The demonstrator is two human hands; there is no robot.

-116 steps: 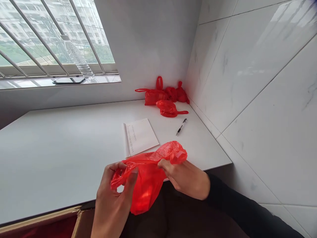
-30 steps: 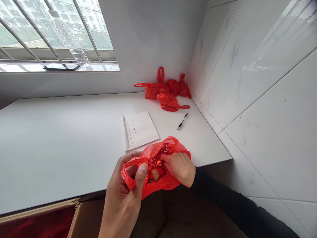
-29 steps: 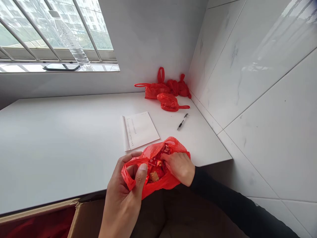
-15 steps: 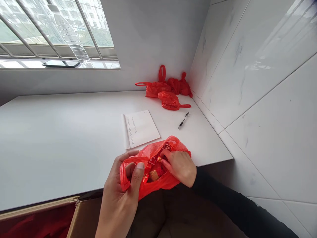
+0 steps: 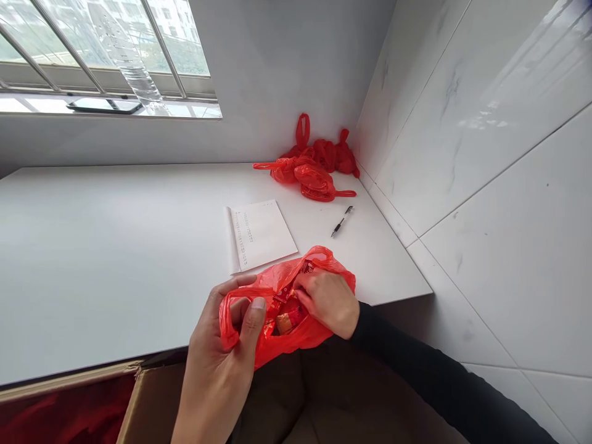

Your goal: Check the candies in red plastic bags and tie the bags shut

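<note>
A red plastic bag (image 5: 272, 357) is spread at the near edge of the table, its mouth facing up. My left hand (image 5: 226, 357) grips its left side, with a handle loop around the fingers and the thumb pressed on the film. Inside lie several small wrapped sweets (image 5: 287, 320) in red and gold foil. My right hand (image 5: 328, 299) reaches into the mouth from the right, fingers curled down among the sweets. Whatever sits between its fingertips is hidden.
Beyond the bag, a white notepad (image 5: 266, 234) and a black-and-clear pen (image 5: 342, 222) lie on the white table (image 5: 115, 246). Several knotted red bags (image 5: 319, 169) sit in the back corner. Below left stands a cardboard box (image 5: 152, 401). A bottle (image 5: 134, 71) is on the windowsill.
My right hand has shifted slightly left inside the bag. One red bag in the back corner has slumped forward. The view has tilted down a little.
</note>
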